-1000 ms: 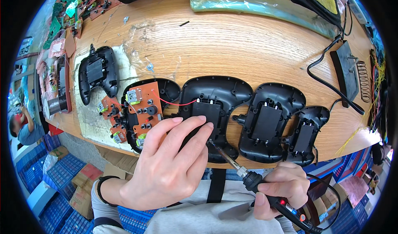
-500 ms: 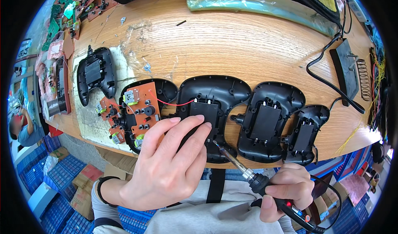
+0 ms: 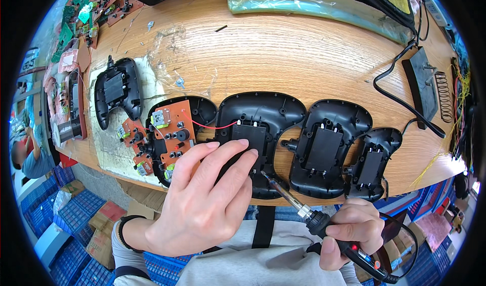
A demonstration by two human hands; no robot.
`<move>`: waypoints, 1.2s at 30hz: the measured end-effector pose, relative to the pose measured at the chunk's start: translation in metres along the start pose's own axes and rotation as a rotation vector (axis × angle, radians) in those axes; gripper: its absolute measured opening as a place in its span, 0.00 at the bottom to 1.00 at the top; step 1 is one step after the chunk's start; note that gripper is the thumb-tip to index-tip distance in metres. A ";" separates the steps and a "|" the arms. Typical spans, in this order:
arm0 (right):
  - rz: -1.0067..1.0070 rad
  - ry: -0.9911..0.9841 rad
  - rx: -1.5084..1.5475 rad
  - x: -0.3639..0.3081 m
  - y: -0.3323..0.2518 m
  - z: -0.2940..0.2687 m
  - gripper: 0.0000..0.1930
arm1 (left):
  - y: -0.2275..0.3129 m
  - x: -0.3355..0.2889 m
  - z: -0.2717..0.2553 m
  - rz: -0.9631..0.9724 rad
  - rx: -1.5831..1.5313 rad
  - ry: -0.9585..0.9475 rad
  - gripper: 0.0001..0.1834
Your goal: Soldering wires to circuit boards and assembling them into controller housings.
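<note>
My right hand (image 3: 357, 230) is wrapped round a soldering iron (image 3: 319, 223), its cord trailing behind. The iron's tip points up-left, at the lower end of the battery box (image 3: 249, 136) in a black gamepad shell half (image 3: 263, 103). My left hand (image 3: 202, 200) lies over that shell's left part, fingers bent and tips at the box. Its thumb is hidden, and so is whatever the fingers may hold. A red wire (image 3: 217, 128) runs from an upper metal contact of the box to an orange circuit board (image 3: 178, 119) on the left.
Two more shell halves (image 3: 349, 111) (image 3: 387, 136) lie to the right, another (image 3: 119, 91) far left. Behind them on the wooden table (image 3: 283, 58) lies a plastic-wrapped bundle (image 3: 314, 12). An iron stand with a coil (image 3: 422, 83) is at right, circuit boards (image 3: 106, 7) at back left.
The soldering iron has shifted very slightly, its tip staying near the lower end of the battery box. My left hand keeps nearly the same place.
</note>
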State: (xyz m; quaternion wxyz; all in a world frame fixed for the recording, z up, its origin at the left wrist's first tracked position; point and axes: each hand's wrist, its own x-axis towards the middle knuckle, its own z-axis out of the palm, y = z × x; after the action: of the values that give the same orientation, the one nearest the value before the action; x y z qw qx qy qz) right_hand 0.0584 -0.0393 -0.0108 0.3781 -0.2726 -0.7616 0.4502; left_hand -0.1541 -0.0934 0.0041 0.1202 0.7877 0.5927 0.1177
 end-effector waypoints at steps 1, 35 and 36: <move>0.001 0.002 -0.003 0.000 0.000 0.000 0.12 | 0.000 0.000 0.000 0.002 0.002 0.001 0.07; 0.161 0.293 -0.014 -0.010 -0.021 -0.003 0.09 | -0.298 0.033 -0.088 -0.290 0.496 0.440 0.40; 0.150 0.279 -0.016 -0.010 -0.020 -0.005 0.09 | -0.302 0.038 -0.092 -0.291 0.494 0.444 0.40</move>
State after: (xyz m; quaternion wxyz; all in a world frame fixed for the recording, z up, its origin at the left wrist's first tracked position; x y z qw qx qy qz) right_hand 0.0664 -0.0533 0.0051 0.4431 -0.3917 -0.6829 0.4288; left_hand -0.4476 0.0287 -0.0064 -0.1899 0.6556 0.7207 0.1210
